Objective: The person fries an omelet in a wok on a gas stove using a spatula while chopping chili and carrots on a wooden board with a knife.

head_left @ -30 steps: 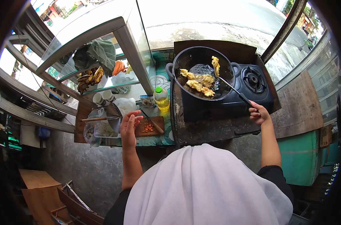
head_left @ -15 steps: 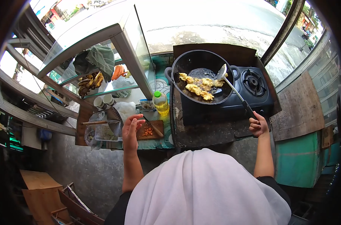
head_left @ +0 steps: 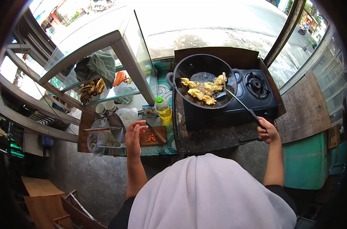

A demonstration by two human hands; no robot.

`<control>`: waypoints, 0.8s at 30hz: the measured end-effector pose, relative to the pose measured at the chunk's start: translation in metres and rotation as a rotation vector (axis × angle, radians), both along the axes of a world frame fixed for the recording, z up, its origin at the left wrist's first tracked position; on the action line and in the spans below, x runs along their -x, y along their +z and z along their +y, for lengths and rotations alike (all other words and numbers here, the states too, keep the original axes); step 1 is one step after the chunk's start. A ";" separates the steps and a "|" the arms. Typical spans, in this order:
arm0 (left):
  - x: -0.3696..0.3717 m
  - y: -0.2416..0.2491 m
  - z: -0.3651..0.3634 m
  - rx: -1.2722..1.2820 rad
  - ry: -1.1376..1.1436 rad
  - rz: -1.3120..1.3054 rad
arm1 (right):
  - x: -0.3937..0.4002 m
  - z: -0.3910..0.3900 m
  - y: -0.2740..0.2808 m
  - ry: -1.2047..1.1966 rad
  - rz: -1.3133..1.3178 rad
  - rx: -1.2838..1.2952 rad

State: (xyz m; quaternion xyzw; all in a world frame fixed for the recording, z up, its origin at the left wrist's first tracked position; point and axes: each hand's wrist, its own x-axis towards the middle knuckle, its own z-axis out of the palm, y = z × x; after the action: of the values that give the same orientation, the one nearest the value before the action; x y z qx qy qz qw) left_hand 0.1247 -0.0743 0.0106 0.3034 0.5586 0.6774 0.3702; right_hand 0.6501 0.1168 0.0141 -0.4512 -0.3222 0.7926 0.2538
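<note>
The utensil [head_left: 238, 100] is clamped by its handle in the right hand [head_left: 269, 131], head at the wok's [head_left: 192, 65] three o'clock. The left hand [head_left: 133, 140] is held unclenched. The fritters [head_left: 198, 95] seem fragile, best supported underneath.

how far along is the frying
Done: golden, lumpy battered pieces lie in the round, black metal wok. In hand: the right hand holds a long, black-handled metal turner at one piece. Left, probably: lifting them out of the wok. Cooked through? Can't tell.

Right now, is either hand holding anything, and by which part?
The right hand holds the long-handled utensil by its black handle; the left hand holds nothing visible.
</note>
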 end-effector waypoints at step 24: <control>0.005 0.007 -0.004 -0.007 0.029 -0.001 | 0.138 0.055 0.002 0.314 -0.807 -1.068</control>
State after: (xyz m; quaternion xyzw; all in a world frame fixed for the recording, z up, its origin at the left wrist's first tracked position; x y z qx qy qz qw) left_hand 0.1197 -0.0781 0.0171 0.2961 0.5604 0.6849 0.3595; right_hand 0.5126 0.1714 0.0164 -0.4721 -0.7995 0.3226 0.1839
